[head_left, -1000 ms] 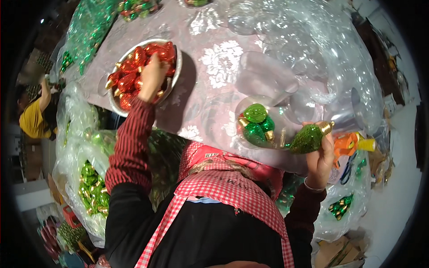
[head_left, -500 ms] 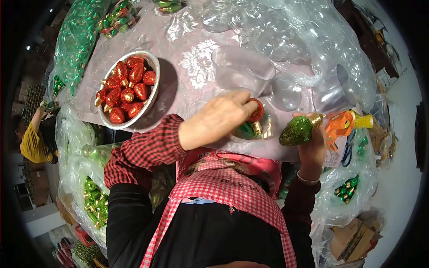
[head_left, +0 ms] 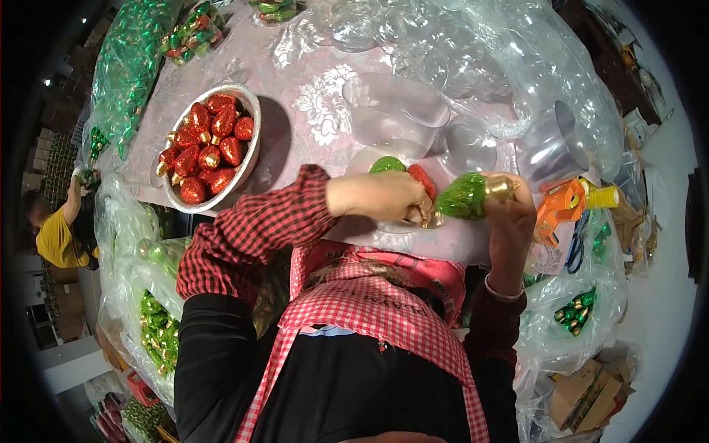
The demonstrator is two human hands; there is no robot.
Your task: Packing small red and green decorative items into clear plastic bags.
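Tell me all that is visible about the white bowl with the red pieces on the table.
The white bowl is round and glossy, standing upright on the pale flowered tablecloth, to the left of the left hand. It is heaped with shiny red bulb-shaped ornaments that have gold caps. No hand touches it.

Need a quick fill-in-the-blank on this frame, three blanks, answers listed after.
1. The white bowl holds bulb-shaped ornaments coloured ____.
2. The right hand holds a glittery bulb ornament coloured ____.
3. The left hand reaches over the clear plastic tray from a sleeve with a red and black ____ pattern.

Missing words: red; green; checked
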